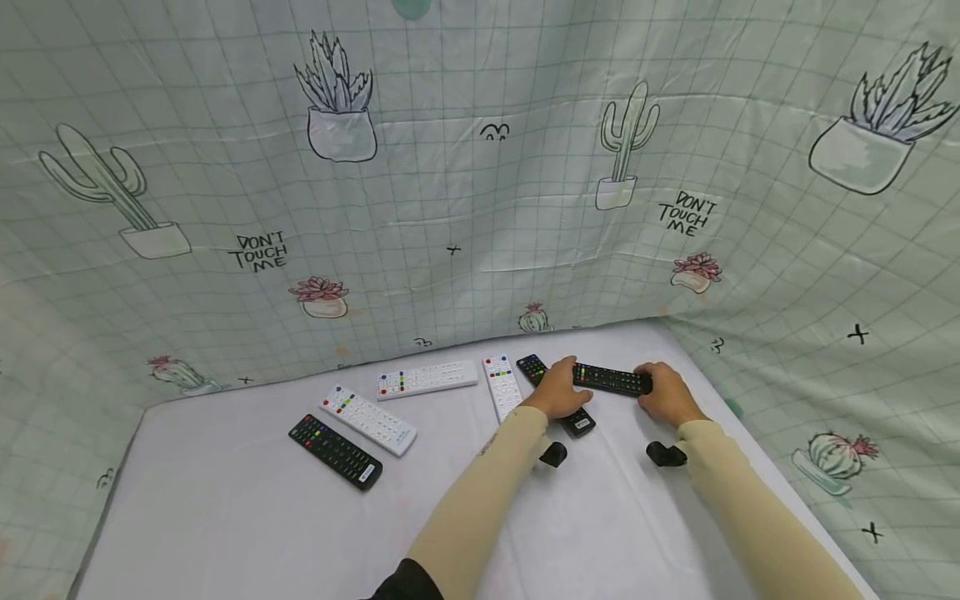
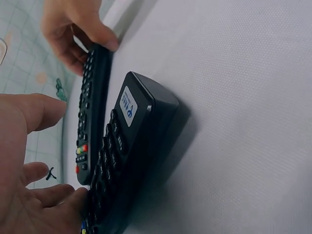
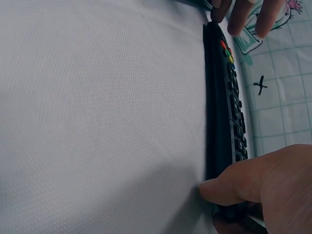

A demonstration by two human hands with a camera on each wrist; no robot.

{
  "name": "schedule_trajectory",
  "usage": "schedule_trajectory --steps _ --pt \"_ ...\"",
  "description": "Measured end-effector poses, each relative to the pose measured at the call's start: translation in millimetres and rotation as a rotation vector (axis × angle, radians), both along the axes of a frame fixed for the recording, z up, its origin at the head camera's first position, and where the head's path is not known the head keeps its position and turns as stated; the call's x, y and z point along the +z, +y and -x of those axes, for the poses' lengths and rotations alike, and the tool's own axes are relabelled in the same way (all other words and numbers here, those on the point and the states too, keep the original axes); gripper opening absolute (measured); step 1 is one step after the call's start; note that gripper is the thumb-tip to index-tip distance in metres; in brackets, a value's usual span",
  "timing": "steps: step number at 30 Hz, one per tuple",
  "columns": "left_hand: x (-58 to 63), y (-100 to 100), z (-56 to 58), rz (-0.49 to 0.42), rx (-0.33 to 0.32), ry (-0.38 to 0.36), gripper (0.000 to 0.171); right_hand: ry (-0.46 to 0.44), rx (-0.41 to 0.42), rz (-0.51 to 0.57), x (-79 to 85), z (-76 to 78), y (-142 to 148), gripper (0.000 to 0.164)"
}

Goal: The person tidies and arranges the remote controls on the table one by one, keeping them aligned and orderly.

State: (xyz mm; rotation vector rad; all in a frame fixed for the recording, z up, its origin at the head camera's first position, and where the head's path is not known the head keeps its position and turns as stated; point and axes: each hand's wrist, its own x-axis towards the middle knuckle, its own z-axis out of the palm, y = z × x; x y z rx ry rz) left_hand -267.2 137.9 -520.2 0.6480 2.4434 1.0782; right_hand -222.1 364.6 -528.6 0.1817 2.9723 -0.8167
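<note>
At the right of the table a black remote control (image 1: 611,380) lies crosswise. My right hand (image 1: 666,393) grips its right end, thumb on the near side in the right wrist view and the other fingers mostly hidden. Close to its left end is my left hand (image 1: 555,392), fingers spread and thumb apart; in the right wrist view its fingertips (image 3: 239,19) are by the end with the coloured buttons. Below the left hand lies a second black remote control (image 2: 141,112), slanting, its white label facing up. The hand covers its middle in the head view.
A white remote (image 1: 501,385) lies left of the left hand. Farther left are another white remote (image 1: 427,380), a slanted white one (image 1: 367,419) and a black one (image 1: 335,451). A patterned cloth (image 1: 450,192) hangs behind the white table (image 1: 225,500).
</note>
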Motion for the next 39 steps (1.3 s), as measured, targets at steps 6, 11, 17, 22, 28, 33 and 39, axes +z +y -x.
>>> schedule_trajectory --steps 6,11,17,22,28,33,39 --pt "3.0 2 -0.9 0.06 -0.047 0.014 0.069 0.004 0.004 0.01 0.7 -1.6 -1 0.053" --pt "8.0 3 -3.8 0.059 -0.062 0.018 0.065 0.013 0.001 0.02 0.8 -4.1 0 0.053" --pt "9.0 5 -4.4 -0.024 -0.04 0.051 0.061 0.03 0.001 0.043 2.2 -7.7 2 0.054" --pt "6.4 5 -1.5 -0.116 -0.016 0.112 0.06 0.071 -0.001 0.064 7.0 -11.5 6 0.055" --pt "9.3 -5 -1.4 -0.199 0.048 0.141 0.06 0.09 0.007 0.088 15.1 -14.3 4 0.055" --pt "15.5 -15 -2.9 -0.258 0.092 0.068 0.064 0.091 0.017 0.101 23.5 -16.8 -2 0.054" --pt "19.5 -26 -0.4 -0.299 0.115 0.02 0.063 0.098 0.027 0.126 31.8 -19.6 -10 0.053"
